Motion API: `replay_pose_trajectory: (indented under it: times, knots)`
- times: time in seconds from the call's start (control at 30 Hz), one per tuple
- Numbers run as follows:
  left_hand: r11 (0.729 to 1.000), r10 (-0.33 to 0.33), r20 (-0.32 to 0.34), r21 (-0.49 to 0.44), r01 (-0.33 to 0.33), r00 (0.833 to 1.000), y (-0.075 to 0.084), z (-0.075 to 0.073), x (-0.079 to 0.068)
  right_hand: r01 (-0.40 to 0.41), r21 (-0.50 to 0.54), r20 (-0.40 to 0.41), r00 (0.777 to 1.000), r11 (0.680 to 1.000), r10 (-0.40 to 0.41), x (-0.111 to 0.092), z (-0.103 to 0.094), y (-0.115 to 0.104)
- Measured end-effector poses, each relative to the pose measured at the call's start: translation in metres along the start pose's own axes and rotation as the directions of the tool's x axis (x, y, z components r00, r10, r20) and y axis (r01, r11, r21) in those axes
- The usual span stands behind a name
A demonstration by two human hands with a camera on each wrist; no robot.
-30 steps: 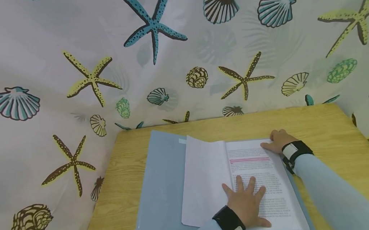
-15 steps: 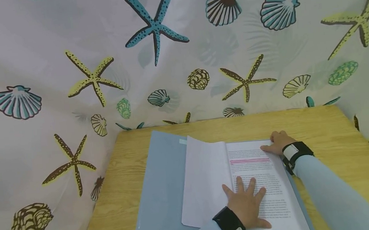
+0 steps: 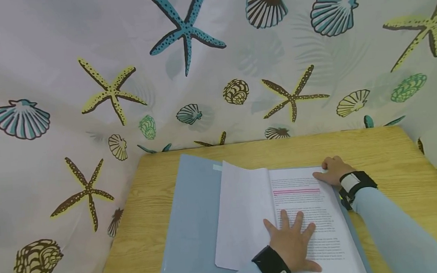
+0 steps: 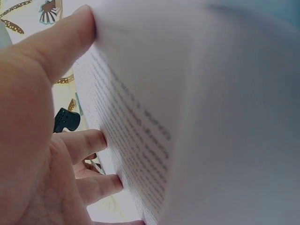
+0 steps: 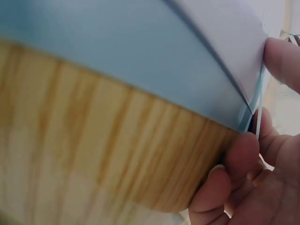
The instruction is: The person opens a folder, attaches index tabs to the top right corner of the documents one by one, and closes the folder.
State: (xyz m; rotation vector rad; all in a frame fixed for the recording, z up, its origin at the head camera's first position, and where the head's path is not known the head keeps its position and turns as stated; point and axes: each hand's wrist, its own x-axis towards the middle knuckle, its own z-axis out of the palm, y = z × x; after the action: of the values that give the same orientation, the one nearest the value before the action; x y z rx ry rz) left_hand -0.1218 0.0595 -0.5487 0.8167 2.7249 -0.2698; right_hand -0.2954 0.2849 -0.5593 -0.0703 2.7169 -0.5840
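Note:
A light blue folder (image 3: 194,215) lies spread on the table with white printed pages in it. The right-hand page (image 3: 295,179) carries text and pink highlighted lines; a blank sheet (image 3: 244,220) is turned over to the left. My left hand (image 3: 290,244) rests flat on the printed page, fingers spread, thumb towards the right. At the folder's top right corner, my right hand (image 3: 334,170) grips the edge. In the right wrist view its thumb (image 5: 283,61) presses the white paper, while the other fingers (image 5: 243,154) curl at the corner of the blue cover (image 5: 117,51).
The wooden table (image 3: 149,189) extends around the folder on the left, back and right. Behind and at both sides hangs a white cloth (image 3: 202,125) with starfish and shells printed on it. Each wrist wears a black strap (image 3: 357,181).
My right hand has shifted slightly to the right at the folder's corner. The left hand stays spread on the page, and the folder lies as before.

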Motion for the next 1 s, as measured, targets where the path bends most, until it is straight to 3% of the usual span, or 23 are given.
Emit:
replay_pose_trajectory:
  times: [0.67, 1.0]
  knots:
    - [1.000, -0.004, -0.022, 0.008, 0.004, 1.000, -0.0003, 0.0069, 0.0017, -0.014, 0.024, -0.021, 1.000, 1.000, 0.015, -0.0037, -0.0009, -0.0058]
    - [1.000, 0.000, -0.013, 0.009, 0.000, 1.000, -0.0009, 0.0049, 0.0005, -0.069, 0.001, -0.046, 0.997, 0.998, 0.069, -0.0010, 0.0069, -0.0038]
